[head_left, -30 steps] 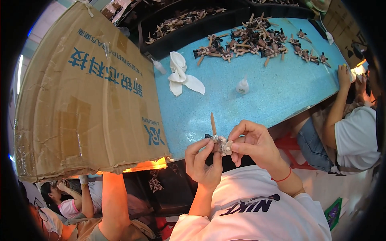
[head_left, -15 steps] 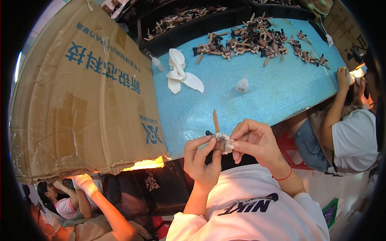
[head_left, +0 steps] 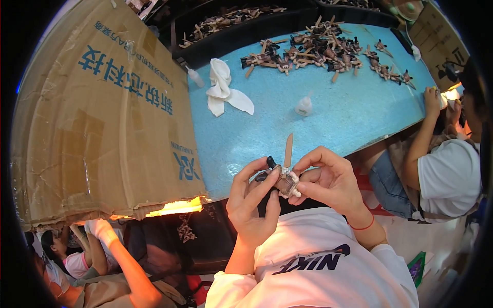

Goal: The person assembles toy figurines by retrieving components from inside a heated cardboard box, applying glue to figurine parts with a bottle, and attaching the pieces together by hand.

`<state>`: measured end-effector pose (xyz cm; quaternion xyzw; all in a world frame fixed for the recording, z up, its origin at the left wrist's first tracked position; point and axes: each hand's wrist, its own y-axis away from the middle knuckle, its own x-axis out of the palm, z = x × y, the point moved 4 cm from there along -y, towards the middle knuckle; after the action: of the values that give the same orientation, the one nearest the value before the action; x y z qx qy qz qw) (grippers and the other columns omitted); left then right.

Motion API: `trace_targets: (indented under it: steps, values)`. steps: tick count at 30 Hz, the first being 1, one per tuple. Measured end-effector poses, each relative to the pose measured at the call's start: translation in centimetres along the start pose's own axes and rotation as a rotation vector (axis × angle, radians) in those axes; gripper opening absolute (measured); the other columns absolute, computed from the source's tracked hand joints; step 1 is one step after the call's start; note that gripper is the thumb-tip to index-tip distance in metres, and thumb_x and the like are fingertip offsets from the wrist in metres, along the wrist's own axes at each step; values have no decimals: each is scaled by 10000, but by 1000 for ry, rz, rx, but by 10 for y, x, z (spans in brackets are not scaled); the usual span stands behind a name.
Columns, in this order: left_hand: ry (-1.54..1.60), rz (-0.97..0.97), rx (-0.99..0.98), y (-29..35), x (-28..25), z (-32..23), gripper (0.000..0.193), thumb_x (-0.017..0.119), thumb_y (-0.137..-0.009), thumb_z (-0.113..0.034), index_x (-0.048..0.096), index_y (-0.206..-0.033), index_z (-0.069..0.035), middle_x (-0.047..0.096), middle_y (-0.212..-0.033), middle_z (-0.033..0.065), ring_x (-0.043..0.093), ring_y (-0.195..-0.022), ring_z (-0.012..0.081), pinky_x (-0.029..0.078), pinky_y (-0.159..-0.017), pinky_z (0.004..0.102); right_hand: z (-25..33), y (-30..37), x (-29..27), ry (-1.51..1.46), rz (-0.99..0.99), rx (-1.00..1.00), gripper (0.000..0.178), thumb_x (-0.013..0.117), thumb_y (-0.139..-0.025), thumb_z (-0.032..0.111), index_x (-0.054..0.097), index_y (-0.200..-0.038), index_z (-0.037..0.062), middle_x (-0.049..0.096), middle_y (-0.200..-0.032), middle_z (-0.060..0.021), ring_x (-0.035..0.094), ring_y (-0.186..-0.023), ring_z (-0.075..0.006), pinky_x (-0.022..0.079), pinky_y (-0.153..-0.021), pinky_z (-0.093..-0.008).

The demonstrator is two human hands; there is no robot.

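Blue table point(head_left: 328, 120) holds scattered figurines point(head_left: 318, 49), perhaps dolls, beside cardboard box point(head_left: 97, 118).

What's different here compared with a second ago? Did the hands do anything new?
Very little. Both the left hand and the right hand keep the small figure part pinched between the fingers, its tan stick pointing up as before; the grip only shifted slightly. Below the cardboard box, another person's gloved hand has moved left. The white cloth and the pile of parts on the blue table stayed put.
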<state>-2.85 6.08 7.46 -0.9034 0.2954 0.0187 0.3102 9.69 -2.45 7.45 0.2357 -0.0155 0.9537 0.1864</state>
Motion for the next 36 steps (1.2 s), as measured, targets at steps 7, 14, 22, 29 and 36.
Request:
trace_targets:
  steps: [7, 14, 22, 29, 36]
  values:
    - [-12, 110, 32, -6, -4, -20, 428, 629, -649, 93, 612, -1074, 45, 483, -1160, 240, 605, -938, 272, 509, -768, 301, 8, 5, 1, 129, 87, -35, 274, 579, -784, -81, 479, -1039, -95, 583, -976, -134, 637, -838, -173, 566, -705, -258]
    - [-38, 160, 33, -6, 0, -25, 453, 658, -637, 85, 608, -1084, 35, 468, -1171, 241, 587, -968, 281, 517, -775, 316, 13, 7, -3, 171, 86, -65, 277, 598, -762, -72, 478, -1010, -94, 592, -958, -142, 636, -836, -157, 563, -692, -244]
    - [-113, 153, 27, -9, 5, -35, 434, 657, -622, 83, 611, -1052, 47, 478, -1134, 224, 591, -925, 267, 525, -738, 301, 9, 6, -4, 161, 71, -9, 257, 611, -726, -70, 459, -929, -30, 608, -896, -114, 627, -801, -120, 548, -671, -232]
    - [-200, 144, 41, -10, 6, -29, 438, 645, -605, 73, 613, -1042, 49, 485, -1123, 212, 585, -856, 226, 517, -672, 275, 3, 2, -1, 129, 6, -50, 260, 610, -722, -73, 456, -926, -27, 605, -884, -99, 623, -806, -120, 550, -667, -233]
    - [-250, 190, 49, -12, 4, -21, 437, 643, -618, 65, 617, -1054, 34, 500, -1149, 210, 567, -960, 245, 523, -725, 298, -3, -2, -2, 100, 4, -43, 264, 592, -742, -64, 455, -966, -40, 590, -917, -115, 615, -836, -136, 563, -676, -249]
